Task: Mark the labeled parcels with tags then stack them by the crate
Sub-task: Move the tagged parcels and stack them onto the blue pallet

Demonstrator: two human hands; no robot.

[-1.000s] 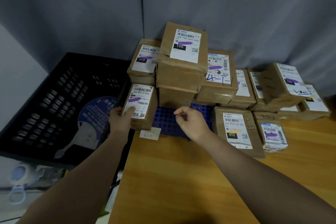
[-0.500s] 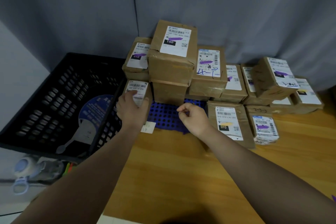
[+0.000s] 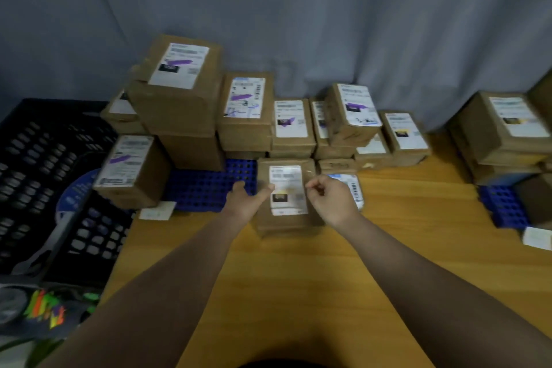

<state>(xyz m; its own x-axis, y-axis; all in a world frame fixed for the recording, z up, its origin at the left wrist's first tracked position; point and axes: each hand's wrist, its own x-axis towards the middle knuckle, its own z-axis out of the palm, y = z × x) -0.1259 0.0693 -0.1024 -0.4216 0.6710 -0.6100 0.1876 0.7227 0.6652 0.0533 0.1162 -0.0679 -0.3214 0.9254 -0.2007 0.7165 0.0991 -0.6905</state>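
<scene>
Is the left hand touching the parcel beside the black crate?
No, the left hand holds the front parcel, away from the crate.

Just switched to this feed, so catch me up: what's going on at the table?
A person has one parcel in front of them on the wooden table. The left hand grips its left edge, thumb on the label; the right hand sits at the label's right side, fingers curled, too blurred to tell if it pinches a tag. Purple-marked parcels are stacked beside the black crate.

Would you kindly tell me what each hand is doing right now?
Left hand: grips the parcel by its left edge.
Right hand: fingers curled beside it; whether it holds anything cannot be told.
</scene>
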